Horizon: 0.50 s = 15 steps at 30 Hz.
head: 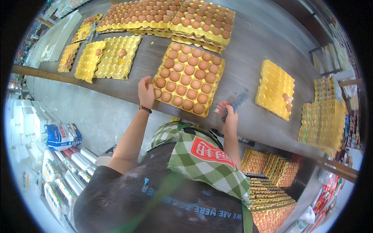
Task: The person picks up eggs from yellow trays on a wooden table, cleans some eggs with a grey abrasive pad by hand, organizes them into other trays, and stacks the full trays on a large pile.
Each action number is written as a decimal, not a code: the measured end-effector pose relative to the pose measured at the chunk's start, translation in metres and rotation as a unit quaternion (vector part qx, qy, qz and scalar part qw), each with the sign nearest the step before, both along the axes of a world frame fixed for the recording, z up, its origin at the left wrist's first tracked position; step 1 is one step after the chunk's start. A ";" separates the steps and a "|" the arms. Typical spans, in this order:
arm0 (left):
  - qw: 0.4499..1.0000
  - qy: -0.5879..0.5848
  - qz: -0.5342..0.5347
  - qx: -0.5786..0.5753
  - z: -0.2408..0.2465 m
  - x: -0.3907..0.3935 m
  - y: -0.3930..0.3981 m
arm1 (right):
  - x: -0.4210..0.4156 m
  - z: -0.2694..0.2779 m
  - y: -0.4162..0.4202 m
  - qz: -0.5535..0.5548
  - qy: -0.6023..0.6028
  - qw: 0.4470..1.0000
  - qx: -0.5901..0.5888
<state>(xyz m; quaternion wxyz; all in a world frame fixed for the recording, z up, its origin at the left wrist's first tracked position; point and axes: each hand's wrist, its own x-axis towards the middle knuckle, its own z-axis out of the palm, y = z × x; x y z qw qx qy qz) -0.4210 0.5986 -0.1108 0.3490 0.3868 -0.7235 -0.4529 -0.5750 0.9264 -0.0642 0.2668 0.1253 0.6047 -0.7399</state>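
Observation:
A yellow molded-pulp egg tray (188,78) filled with brown eggs lies before me at the near edge of the metal table. My left hand (146,92) is at the left edge of this tray, fingers curled beside a corner egg. Whether it grips the rim is hidden. To the right of the tray, my right hand (229,116) has its fingers closed around a crumpled grey speckled cloth (239,102). Part of the cloth sticks out past the thumb, over the tabletop.
Stacked full egg trays (201,21) stand behind. Nearly empty trays (116,59) lie left, one with a broken yolk; another nearly empty tray (275,88) lies right. Empty trays (322,126) are stacked at the far right. More egg stacks (271,201) fill the space below the tabletop.

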 end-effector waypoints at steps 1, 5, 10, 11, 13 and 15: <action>0.998 0.014 0.011 0.055 -0.005 0.004 -0.008 | -0.002 -0.007 0.000 0.000 -0.005 1.000 -0.006; 0.981 0.028 -0.003 0.193 -0.004 0.009 -0.029 | -0.011 -0.012 -0.012 0.020 -0.009 1.000 0.001; 0.951 0.033 -0.044 0.303 0.008 -0.013 -0.043 | -0.028 -0.014 -0.038 0.032 -0.001 0.998 0.058; 0.953 0.008 -0.061 0.296 0.003 -0.016 -0.050 | -0.030 -0.012 -0.046 0.027 -0.007 0.997 0.070; 0.954 -0.042 -0.100 0.281 -0.006 -0.024 -0.065 | -0.034 -0.008 -0.064 0.015 -0.017 0.997 0.078; 0.949 -0.089 -0.126 0.274 -0.006 -0.040 -0.068 | -0.039 -0.009 -0.073 -0.004 -0.025 0.996 0.081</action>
